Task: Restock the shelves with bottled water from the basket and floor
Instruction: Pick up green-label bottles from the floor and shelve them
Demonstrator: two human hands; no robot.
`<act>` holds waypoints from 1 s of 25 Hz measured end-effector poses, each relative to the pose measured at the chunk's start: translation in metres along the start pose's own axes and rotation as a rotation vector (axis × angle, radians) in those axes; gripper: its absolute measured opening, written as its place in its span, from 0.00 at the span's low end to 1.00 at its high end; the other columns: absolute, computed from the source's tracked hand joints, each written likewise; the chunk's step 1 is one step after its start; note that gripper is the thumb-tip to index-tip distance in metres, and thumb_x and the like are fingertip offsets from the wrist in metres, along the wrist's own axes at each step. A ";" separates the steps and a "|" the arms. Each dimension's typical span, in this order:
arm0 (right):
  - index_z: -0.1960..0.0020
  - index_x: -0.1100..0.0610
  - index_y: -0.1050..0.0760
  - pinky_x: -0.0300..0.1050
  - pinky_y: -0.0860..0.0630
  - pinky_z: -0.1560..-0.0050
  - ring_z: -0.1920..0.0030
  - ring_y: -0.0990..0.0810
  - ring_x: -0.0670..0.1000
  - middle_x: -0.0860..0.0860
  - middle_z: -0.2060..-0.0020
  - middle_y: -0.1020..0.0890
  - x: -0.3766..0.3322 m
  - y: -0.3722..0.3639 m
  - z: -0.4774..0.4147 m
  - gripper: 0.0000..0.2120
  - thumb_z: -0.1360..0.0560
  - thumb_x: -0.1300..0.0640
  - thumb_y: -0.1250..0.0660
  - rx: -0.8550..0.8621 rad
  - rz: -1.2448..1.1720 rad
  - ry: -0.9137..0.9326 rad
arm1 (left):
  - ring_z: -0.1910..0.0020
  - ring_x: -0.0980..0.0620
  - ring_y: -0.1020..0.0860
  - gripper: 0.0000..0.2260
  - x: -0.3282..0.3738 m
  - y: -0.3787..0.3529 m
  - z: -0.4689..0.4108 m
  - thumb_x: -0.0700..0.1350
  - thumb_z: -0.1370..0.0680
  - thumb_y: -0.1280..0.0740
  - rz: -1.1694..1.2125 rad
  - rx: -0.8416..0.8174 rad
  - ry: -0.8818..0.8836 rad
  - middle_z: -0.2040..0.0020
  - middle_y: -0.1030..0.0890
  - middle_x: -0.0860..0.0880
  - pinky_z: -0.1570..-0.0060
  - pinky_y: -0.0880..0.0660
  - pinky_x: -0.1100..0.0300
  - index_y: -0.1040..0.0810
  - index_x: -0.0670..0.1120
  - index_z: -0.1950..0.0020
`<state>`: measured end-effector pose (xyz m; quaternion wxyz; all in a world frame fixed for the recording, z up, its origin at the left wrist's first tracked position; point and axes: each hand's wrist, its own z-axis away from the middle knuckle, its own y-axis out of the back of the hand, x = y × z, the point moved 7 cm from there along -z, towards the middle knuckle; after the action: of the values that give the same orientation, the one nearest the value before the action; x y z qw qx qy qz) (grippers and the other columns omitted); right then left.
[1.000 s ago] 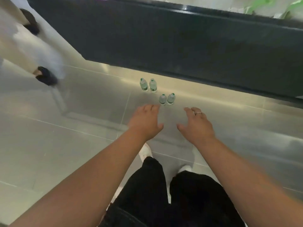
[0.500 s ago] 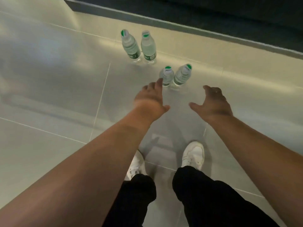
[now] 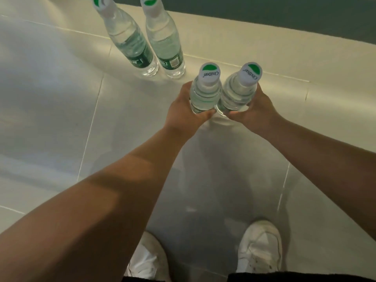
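Two water bottles with white and green caps stand side by side on the tiled floor in front of me. My left hand grips the left bottle around its body. The right bottle is gripped by my right hand. The two bottles touch each other. A second pair of water bottles, the far left one and the far right one, stands upright on the floor just beyond and to the left, untouched.
A dark shelf base runs along the top edge, behind the bottles. My white shoes, left and right, stand on the glossy floor tiles below my arms.
I have bent much lower toward the floor. Both hands moved forward from open above the floor and closed around the near pair of bottles.
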<state>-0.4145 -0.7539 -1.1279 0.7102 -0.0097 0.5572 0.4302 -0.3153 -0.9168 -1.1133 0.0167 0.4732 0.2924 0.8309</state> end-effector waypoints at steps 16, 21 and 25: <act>0.37 0.52 0.29 0.47 0.23 0.41 0.44 0.19 0.45 0.46 0.45 0.18 -0.232 0.082 0.208 0.36 0.42 0.46 0.23 -0.078 -0.184 -0.203 | 0.55 0.68 0.24 0.27 0.176 0.164 0.194 0.49 0.31 0.22 0.050 -0.192 0.159 0.49 0.20 0.57 0.56 0.28 0.74 0.28 0.53 0.35; 0.37 0.51 0.31 0.42 0.23 0.44 0.45 0.20 0.44 0.47 0.46 0.20 -0.391 0.139 0.318 0.27 0.32 0.60 0.23 -0.096 -0.304 -0.224 | 0.46 0.58 0.21 0.24 0.289 0.283 0.314 0.48 0.30 0.22 0.237 -0.173 0.217 0.46 0.19 0.54 0.43 0.23 0.61 0.26 0.51 0.37; 0.34 0.53 0.29 0.42 0.22 0.47 0.45 0.19 0.47 0.49 0.45 0.19 -0.502 0.164 0.392 0.31 0.35 0.52 0.25 -0.176 -0.368 -0.195 | 0.46 0.60 0.23 0.23 0.359 0.361 0.404 0.49 0.29 0.24 0.390 -0.112 0.254 0.47 0.21 0.57 0.42 0.24 0.57 0.28 0.54 0.37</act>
<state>-0.2135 -0.7589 -0.5013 0.8236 -0.1317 0.4352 0.3391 -0.1019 -0.9171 -0.4996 -0.1549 0.4107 0.1484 0.8862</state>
